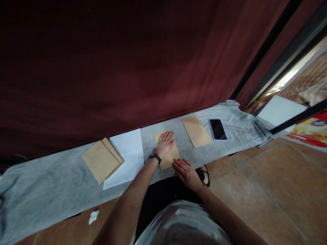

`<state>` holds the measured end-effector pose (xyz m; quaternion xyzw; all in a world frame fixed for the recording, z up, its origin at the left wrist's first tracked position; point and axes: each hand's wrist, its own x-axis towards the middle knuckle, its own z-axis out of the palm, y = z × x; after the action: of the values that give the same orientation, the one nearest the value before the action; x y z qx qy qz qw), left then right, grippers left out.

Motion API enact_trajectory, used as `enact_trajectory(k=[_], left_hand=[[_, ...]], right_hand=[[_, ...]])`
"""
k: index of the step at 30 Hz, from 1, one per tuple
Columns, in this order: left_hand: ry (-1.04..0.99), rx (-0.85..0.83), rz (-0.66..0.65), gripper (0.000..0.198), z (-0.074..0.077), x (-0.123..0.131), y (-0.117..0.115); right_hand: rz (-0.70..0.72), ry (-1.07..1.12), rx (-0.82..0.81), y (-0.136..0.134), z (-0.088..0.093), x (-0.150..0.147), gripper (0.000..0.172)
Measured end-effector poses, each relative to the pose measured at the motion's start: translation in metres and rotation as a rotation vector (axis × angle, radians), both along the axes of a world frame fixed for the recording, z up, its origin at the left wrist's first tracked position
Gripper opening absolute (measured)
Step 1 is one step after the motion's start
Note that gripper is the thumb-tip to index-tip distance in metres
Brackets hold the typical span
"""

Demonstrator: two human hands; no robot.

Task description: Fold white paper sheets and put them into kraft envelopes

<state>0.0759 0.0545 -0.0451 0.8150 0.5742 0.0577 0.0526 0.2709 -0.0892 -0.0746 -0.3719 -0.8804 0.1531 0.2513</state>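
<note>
Our left hand (166, 143) lies flat, ungripping, over the far part of a brown envelope (168, 161) on the grey cloth (51, 180), its long axis pointing away from us; our right hand (187, 174), fingers extended, rests at its near right corner.

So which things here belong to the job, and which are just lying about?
Likely the job:
brown envelope under the left hand, with the right hand at its edge
lone envelope to its right
envelope pile
white paper, partly under the pile

Probably just lying about:
phone
white scrap on the floor
</note>
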Motion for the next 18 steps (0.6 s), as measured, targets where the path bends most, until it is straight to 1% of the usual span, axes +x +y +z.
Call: enact_trajectory(k=[3,6,13,18], left_hand=[[0.014,-0.001,-0.026,0.059,0.0,0.0,0.007],[0.014,0.001,-0.073,0.063,-0.004,-0.002,0.002],[-0.034,-0.009,-0.197,0.063,-0.016,-0.01,-0.032],[-0.062,-0.014,-0.241,0.06,-0.017,-0.011,-0.053]], right_hand=[[-0.003,0.002,-0.015,0.0,0.001,0.0,0.051],[-0.007,0.007,-0.026,0.0,0.002,0.0,0.05],[-0.008,0.022,-0.036,0.001,0.001,0.001,0.047],[-0.01,0.028,-0.041,0.001,0.0,0.0,0.044]])
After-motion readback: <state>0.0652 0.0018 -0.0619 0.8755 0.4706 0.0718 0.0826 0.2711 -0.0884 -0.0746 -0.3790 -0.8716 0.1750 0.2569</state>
